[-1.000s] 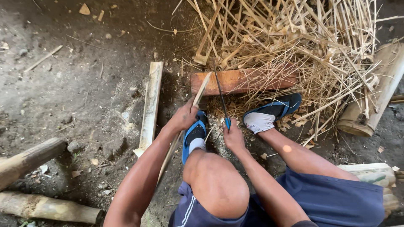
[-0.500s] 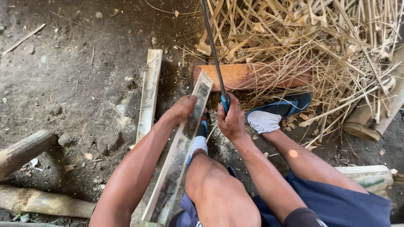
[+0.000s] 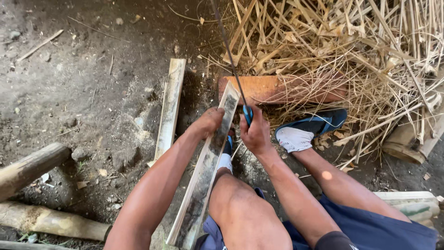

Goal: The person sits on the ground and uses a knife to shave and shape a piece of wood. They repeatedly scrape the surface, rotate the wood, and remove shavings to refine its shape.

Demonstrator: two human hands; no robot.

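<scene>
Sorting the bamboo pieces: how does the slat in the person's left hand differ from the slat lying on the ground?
The held slat is tilted, gripped by the left hand; the ground slat lies flat, untouched. The held slat looks dark and mottled, the ground slat paler. Both are long, narrow split strips.

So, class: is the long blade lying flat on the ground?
No, the right hand grips the long blade by its blue handle, raised beside the bamboo slat.
</scene>
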